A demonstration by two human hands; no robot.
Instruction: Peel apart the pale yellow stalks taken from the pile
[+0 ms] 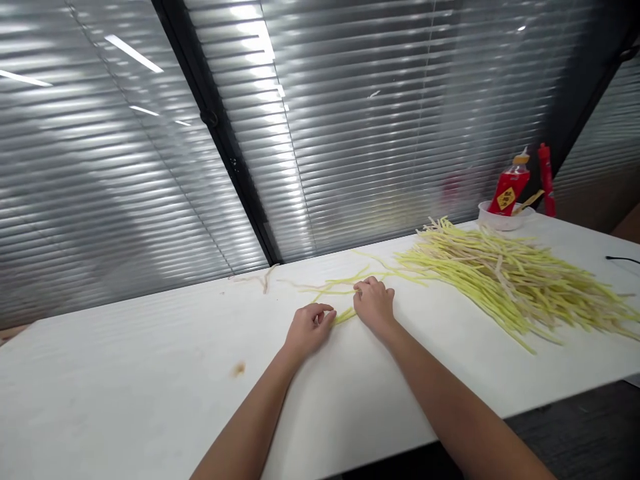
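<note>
My left hand [311, 328] is closed in a pinch, thumb against forefinger, on the end of a short run of yellow pipe cleaners [345, 316]. At the other end of that run, my right hand [374, 305] has its fingers curled down over them near the table top. Just beyond both hands, a few loose yellow pipe cleaners [330, 288] lie crossed on the table. How many strands are under my right fingers is hidden.
To the right spreads a large pile of yellow and beige pipe cleaners [480, 273] on the white table [150, 387]. Behind it, a red-labelled bottle [507, 190] leans in a clear bowl [500, 220]. Beige pieces [265, 280] lie near the blinds. A dark cable [623, 259] crosses the right edge.
</note>
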